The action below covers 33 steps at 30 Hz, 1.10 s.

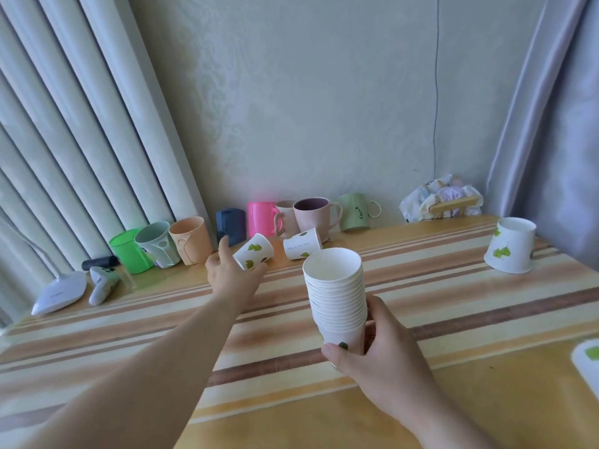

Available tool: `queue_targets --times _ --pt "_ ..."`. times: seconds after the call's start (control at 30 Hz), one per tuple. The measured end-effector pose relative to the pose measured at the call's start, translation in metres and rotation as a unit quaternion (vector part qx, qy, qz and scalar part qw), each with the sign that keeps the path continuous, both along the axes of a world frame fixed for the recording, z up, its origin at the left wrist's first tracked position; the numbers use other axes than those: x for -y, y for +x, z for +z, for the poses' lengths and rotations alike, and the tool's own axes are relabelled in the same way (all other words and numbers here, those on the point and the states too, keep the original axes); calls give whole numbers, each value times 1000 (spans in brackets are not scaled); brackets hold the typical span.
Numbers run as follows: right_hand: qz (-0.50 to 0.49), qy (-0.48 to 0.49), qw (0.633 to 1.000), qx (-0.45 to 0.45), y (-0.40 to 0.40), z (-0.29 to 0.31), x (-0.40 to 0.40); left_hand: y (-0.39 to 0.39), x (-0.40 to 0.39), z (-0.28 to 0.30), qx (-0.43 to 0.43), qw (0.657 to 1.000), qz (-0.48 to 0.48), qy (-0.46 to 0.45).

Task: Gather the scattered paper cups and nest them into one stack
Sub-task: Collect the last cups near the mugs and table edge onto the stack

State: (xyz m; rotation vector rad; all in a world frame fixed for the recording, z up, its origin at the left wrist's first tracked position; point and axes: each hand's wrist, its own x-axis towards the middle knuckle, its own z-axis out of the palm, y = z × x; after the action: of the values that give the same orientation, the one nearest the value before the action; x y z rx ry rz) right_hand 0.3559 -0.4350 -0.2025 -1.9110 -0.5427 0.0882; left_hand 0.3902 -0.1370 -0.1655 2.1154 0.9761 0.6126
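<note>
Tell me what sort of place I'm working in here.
Probably a room in a home: a table under a striped cloth pushed against a wall, curtains on both sides, and a row of household mugs along the back edge.

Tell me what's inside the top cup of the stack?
Nothing that shows: the top cup of the stack in the right hand looks bare and white inside. Its near rim hides part of the bottom, so that bit cannot be seen.
</note>
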Motion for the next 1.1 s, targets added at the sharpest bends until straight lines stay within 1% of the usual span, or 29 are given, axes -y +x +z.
queue_targets --times 0.1,0.17,0.23,0.33,0.43,0.5,0.57,0.6,0.63,0.67,0.7,0.73,0.77,0.8,0.83,0.87,0.93,1.0,1.03,1.07,1.1 --pt "3 -1 1000 4 1 -1 0 19 -10 -12 -34 999 6 15" --pt "-1 2 1000 5 1 -1 -1 26 -15 -20 -75 996 5 56" --pt "-3 1 1000 5 2 -1 -1 29 -18 -22 -79 994 1 76" --pt "-4 -1 1000 5 1 0 -1 24 -16 -23 -34 998 20 52" --pt "-8 -8 1000 7 1 -1 -2 15 -8 -20 14 999 42 7" --pt "-7 -9 1000 7 1 -1 -2 4 -1 -16 66 996 37 -40" --pt "-5 -11 1000 7 1 0 -2 -8 3 -11 121 986 27 -115" --pt "-4 -12 1000 7 0 1 -2 -14 6 -9 149 973 26 -172" --pt "-3 -11 1000 6 0 1 -2 -21 11 -6 184 953 25 -240" --pt "-2 -11 1000 6 0 1 -2 -28 18 -4 222 921 22 -319" --pt "-2 -11 1000 6 0 1 -3 -37 28 0 262 876 11 -404" --pt "-4 -11 1000 7 0 1 -3 -46 38 3 294 824 -6 -485" --pt "-6 -10 1000 8 -1 1 -2 -56 51 7 315 771 -28 -553" --pt "-8 -10 1000 7 -1 2 -2 -65 64 12 325 729 -54 -600" --pt "-9 -10 1000 5 -1 2 -2 -72 75 16 328 702 -79 -627" --pt "-10 -11 1000 4 -2 3 -2 -78 86 21 329 687 -104 -640" --pt "-10 -14 1000 5 -3 4 -1 -82 99 26 318 683 -145 -641" --pt "-9 -17 1000 6 -3 4 -1 -82 108 35 310 694 -172 -627" --pt "-9 -17 1000 6 -3 4 -1 -81 111 41 302 708 -180 -612" --pt "-8 -17 1000 6 -3 4 -1 -79 112 47 296 731 -192 -584" --pt "-9 -17 1000 7 -2 3 -1 -76 113 53 292 765 -205 -536"
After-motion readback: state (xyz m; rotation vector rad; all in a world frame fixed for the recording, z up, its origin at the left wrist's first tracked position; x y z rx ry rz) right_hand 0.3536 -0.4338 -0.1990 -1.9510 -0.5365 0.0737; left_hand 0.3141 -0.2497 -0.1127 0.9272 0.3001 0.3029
